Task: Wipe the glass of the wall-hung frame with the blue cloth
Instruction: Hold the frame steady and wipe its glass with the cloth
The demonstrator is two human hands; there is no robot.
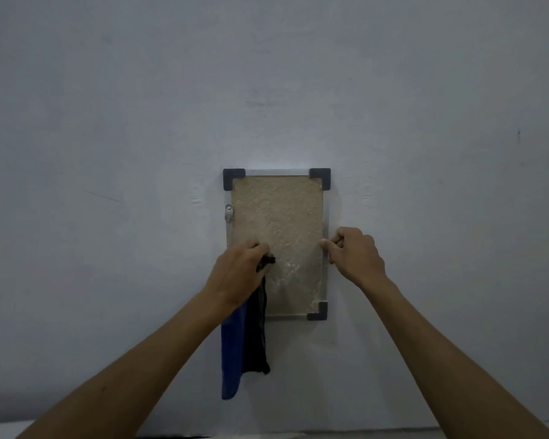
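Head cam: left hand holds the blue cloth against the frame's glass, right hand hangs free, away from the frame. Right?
Not quite. The head view shows the right hand at the frame's right edge, fingers curled onto it as if steadying it, not hanging free. The rest stands: the left hand holds the blue cloth against the glass, most of the cloth hanging below.

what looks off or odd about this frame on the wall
Whitish smears or specks mark the glass low down, near the left hand. The frame shows dark corner caps on three corners; the bottom-left one is hidden behind the hanging blue cloth, so I cannot tell whether it is missing.
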